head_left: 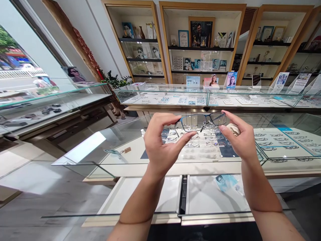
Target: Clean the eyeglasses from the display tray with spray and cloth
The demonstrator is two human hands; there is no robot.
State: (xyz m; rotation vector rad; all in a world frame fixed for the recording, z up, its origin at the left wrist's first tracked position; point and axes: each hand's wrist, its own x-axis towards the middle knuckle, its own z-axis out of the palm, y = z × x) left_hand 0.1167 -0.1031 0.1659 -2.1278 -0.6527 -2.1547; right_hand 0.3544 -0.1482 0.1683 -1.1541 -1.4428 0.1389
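A pair of blue-framed glasses is held up above a glass display case. At its left end my left hand grips the frame with its fingertips, the thumb stretched beneath the lens. My right hand pinches the other end between thumb and forefinger. A crumpled beige cloth is tucked in my right hand. Below, rows of glasses lie inside the case, partly hidden by my hands.
Two open drawers with white bottoms lie under my forearms; the right one holds a blue picture card. Another glass counter stands behind, before wooden shelves. A left counter holds sunglasses.
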